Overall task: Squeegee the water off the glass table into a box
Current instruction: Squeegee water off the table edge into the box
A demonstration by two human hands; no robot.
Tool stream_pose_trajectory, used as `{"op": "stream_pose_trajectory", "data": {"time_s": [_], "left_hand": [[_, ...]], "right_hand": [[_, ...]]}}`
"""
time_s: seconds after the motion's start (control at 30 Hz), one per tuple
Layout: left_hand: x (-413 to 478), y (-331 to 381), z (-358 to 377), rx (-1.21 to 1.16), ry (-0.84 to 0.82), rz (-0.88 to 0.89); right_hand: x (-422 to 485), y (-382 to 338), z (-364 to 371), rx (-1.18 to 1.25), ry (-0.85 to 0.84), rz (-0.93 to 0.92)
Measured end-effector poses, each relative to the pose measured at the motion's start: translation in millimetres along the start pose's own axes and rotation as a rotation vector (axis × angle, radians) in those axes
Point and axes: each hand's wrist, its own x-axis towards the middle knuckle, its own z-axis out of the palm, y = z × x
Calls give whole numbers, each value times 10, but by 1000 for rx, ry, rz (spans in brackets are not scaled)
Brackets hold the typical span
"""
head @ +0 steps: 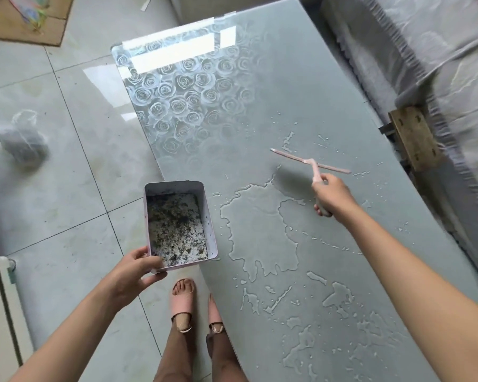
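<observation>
One crumpled clear plastic bag [20, 136] is seen far left on the tiled floor [75, 188], and one brown mat [25, 23] lies at the top left corner. One box [174, 188], pale pink and rectangular with its top open, is gripped at its near left corner by the left hand [133, 277], the thumb laid inside the wall and the fingers curled beneath. It is held at the left edge of the glass table [260, 92], which it overlaps in view. Dark wet specks and crumbs are scattered across its pale bottom. Two feet in two pink slippers [182, 301] are seen below the box, beside the table edge. On the glass, one large puddle of water [262, 232] is spread just right of the box, and many smaller patches and drops are strewn toward the near end. One pink squeegee [309, 161] is held beyond the puddle, its handle enclosed by the curled fingers of the right hand [333, 197], its blade turned crosswise to the table; whether the blade touches the glass cannot be told. Further right, one wooden block [414, 136] is seen against grey upholstery [439, 51].
</observation>
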Motion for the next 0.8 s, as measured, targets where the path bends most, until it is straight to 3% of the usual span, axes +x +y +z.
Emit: {"op": "stream_pose_trajectory", "data": {"time_s": [0.1, 0.2, 0.43, 0.53, 0.63, 0.8], "left_hand": [[-43, -19, 85, -30, 29, -8], [-75, -10, 157, -37, 41, -21], [-130, 160, 342, 6, 44, -21], [-116, 234, 438, -1, 18, -12], [-66, 282, 517, -29, -10, -10], [17, 318, 570, -18, -41, 13]], "right_hand": [[21, 192, 134, -16, -2, 103], [-334, 387, 427, -105, -33, 59], [-890, 375, 591, 206, -219, 124], [-607, 195, 283, 248, -202, 24], [-1, -108, -26, 143, -112, -85], [899, -433, -226, 113, -32, -117]]}}
